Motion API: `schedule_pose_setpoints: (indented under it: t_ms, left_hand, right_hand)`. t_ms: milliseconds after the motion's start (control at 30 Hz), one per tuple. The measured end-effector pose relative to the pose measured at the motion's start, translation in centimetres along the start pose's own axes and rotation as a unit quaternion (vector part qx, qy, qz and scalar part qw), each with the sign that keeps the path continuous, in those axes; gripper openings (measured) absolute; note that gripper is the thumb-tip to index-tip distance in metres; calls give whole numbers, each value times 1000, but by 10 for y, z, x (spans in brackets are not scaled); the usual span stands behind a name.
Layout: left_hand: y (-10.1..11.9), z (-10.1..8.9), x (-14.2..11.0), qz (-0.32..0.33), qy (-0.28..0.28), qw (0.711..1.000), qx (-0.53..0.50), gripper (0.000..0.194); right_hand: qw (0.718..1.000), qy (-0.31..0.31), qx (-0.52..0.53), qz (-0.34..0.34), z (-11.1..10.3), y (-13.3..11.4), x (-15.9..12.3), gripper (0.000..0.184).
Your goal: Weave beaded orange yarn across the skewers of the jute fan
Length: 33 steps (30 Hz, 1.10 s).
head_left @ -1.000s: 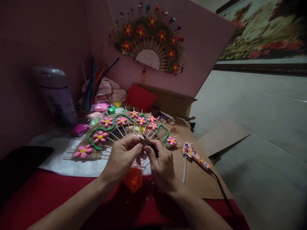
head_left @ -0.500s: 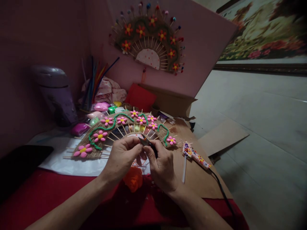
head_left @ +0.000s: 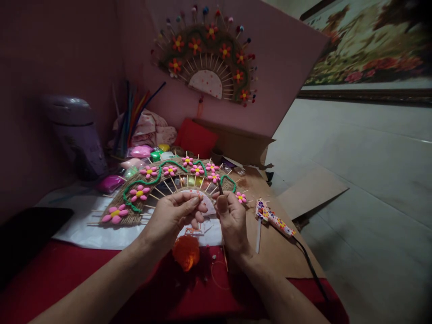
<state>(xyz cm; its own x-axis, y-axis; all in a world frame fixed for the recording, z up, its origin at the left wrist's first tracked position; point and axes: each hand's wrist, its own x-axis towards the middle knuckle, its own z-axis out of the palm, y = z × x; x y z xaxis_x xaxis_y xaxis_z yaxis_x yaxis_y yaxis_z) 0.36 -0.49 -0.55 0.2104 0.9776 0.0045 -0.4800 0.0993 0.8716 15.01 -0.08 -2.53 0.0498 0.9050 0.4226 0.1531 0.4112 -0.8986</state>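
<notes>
My right hand is closed around a small dark pointed cutting tool, its tip now upward; whether it is scissors or snips I cannot tell. My left hand pinches thumb against forefinger, with a tiny reddish bit at the tips that I cannot make out. Below the hands lies a ball of orange yarn. A thin strand hangs under my right hand and loops on the red cloth. Behind both hands rests a twine-covered fan with sticks, pink clay flowers and a green wavy cord.
A flower-patterned glue gun lies on cardboard at the right, its cord trailing off the edge. Packets of coloured clay, pipe cleaners and a lilac flask stand at the back left. A finished-looking fan hangs above.
My hands have moved apart. The dark tool has left my left fingertips and turned from pointing left to pointing up. The strand below my right hand now shows.
</notes>
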Motion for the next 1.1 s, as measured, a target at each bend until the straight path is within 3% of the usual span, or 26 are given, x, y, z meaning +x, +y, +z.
schedule_pose_setpoints:
  t_ms: [167, 400, 600, 767, 867, 1100]
  left_hand:
    - [3, 3, -2, -18, 5, 1000, 0, 20]
    - [-4, 1, -1, -27, -17, 998, 54, 21]
    - [-6, 1, -2, -43, -31, 995, 89, 25]
    - [-3, 4, -4, -56, 0, 994, 95, 21]
    - [-2, 3, -4, -31, 20, 997, 73, 21]
    - [3, 3, -2, 11, 65, 998, 18, 23]
  right_hand:
    - [996, -33, 68, 37, 3, -1, 2, 21]
    - [996, -57, 68, -2, 4, -9, 1, 16]
    - [995, -44, 86, 29, 4, -8, 1, 18]
    - [990, -33, 125, 49, 2, -4, 4, 26]
    - [989, -23, 141, 49, 0, -3, 3, 39]
    - [996, -65, 35, 44, 4, -2, -5, 40]
